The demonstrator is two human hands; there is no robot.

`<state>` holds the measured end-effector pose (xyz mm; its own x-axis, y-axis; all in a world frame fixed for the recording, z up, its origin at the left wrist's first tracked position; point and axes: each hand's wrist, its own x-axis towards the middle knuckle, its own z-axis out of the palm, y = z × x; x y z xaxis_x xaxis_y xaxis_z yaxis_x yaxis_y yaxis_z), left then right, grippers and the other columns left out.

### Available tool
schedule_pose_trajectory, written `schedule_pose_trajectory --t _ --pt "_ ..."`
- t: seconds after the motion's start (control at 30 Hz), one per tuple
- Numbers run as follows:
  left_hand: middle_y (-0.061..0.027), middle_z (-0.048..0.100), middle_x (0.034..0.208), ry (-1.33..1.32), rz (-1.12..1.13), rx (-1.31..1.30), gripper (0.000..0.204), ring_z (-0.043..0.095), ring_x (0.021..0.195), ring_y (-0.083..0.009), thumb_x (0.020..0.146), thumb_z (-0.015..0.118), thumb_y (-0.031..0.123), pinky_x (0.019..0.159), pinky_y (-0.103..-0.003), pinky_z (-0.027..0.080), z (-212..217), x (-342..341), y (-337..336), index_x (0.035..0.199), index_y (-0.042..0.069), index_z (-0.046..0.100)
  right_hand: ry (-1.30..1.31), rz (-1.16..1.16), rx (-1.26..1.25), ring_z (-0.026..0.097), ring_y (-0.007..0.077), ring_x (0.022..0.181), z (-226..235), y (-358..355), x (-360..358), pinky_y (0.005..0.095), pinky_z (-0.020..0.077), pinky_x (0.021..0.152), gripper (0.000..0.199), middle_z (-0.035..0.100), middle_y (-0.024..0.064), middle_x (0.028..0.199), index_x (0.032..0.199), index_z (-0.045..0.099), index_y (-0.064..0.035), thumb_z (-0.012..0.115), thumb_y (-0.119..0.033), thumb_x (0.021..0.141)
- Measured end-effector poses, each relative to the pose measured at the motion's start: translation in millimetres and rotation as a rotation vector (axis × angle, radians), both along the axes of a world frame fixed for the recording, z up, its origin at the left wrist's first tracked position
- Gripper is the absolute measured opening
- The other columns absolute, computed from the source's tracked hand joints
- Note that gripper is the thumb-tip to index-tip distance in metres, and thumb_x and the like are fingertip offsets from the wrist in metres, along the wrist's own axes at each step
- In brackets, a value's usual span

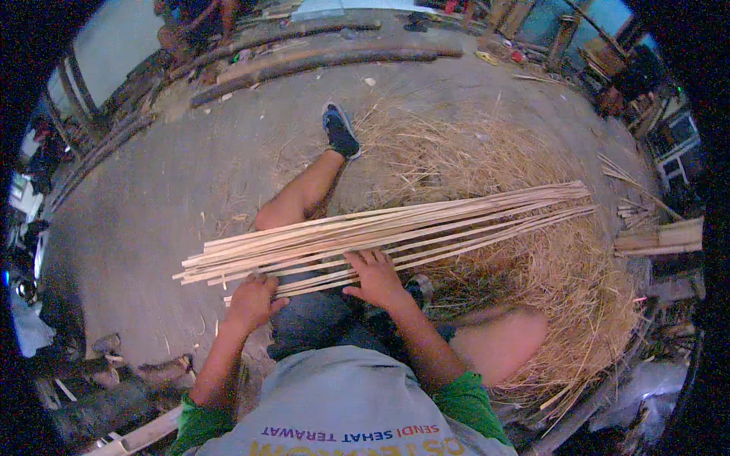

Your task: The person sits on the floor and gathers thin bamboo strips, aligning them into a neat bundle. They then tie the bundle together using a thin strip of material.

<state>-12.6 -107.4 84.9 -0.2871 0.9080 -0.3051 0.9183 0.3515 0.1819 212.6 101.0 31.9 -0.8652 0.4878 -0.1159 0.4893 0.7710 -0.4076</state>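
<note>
A loose bundle of long, thin pale strips, apparently split bamboo or wood (304, 246), lies across my lap, running from the left to the far right. Around the near strips, close to their left ends, curl the fingers of my left hand (255, 301); its thumb points right. My right hand (376, 280) rests over the near strips around mid-length, its fingers stretched and somewhat apart, the thumb held away from them. Toward the right the strips draw close together, while on the near side several are separated by narrow gaps. Both palms are hidden.
Straw-like shavings (487, 159) cover the ground ahead and to the right, around my bent leg. My other leg, with a dark shoe (339, 133), stretches forward. Long poles (319, 67) lie at the far side. At right is a bamboo piece (660, 237). Another person (194, 26) sits far left.
</note>
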Motion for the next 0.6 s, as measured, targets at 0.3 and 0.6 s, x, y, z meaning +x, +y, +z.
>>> schedule_pose_trajectory --t 0.3,0.6 --pt "-0.0198 0.066 0.093 -0.008 -0.058 0.103 0.041 0.064 0.094 -0.0407 0.088 0.068 0.043 0.084 -0.05 0.051 10.4 7.7 -3.5 0.095 0.003 0.062 0.057 -0.058 0.088 0.051 0.0366 0.124 -12.5 2.3 6.1 0.0526 0.0383 0.107 0.065 0.059 0.0128 0.129 0.128 0.057 -0.0169 0.083 -0.036 0.072" --pt "-0.0161 0.062 0.121 0.154 0.01 0.584 0.039 0.055 0.117 -0.0375 0.086 0.072 0.034 0.099 -0.049 0.044 28.3 -12.5 5.7 0.113 0.007 0.067 0.047 -0.055 0.083 0.052 0.0397 0.124 -16.5 2.2 12.4 0.0563 0.0393 0.107 0.064 0.059 0.0158 0.13 0.13 0.055 -0.0145 0.082 -0.035 0.074"
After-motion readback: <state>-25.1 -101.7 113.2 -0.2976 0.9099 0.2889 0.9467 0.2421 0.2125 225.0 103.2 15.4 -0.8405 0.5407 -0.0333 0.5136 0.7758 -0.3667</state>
